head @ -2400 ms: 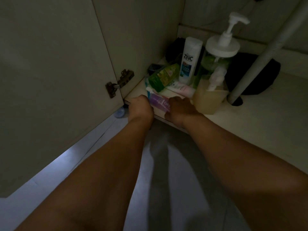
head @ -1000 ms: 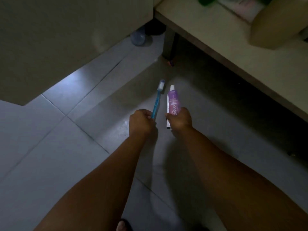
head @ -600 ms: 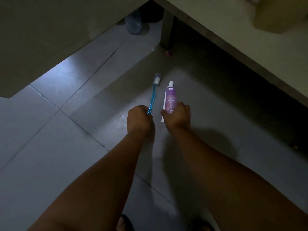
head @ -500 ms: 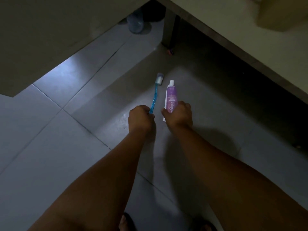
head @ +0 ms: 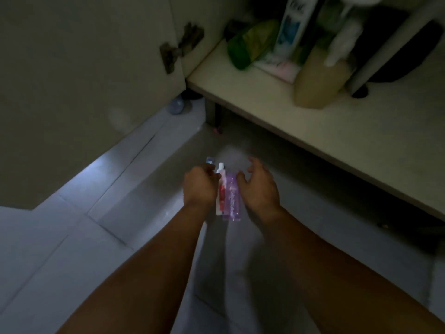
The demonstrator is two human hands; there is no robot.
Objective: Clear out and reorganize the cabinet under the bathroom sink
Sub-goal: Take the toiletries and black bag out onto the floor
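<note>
On the floor tiles between my hands lie a purple toothpaste tube [head: 232, 197] and a red-and-white tube [head: 221, 196], side by side. Only the head of the blue toothbrush [head: 210, 160] shows past my left hand [head: 198, 186]. That hand hovers over the handle with loosely curled fingers, and the handle is hidden beneath it. My right hand [head: 258, 186] hangs just right of the purple tube with fingers spread, holding nothing. The open cabinet's shelf [head: 240, 97] is at the upper right.
On the shelf stand a yellowish pump bottle [head: 320, 83], a white bottle [head: 292, 25], a green pouch [head: 250, 44], a pink tube [head: 281, 68] and a dark bag [head: 399, 54] behind a drain pipe [head: 385, 44]. The cabinet door [head: 84, 80] stands open at left. A small bottle [head: 177, 106] lies under the cabinet.
My right hand has let go of the tubes, which now lie on the floor. My left hand has loosened over the toothbrush. The view has lifted back toward the cabinet.
</note>
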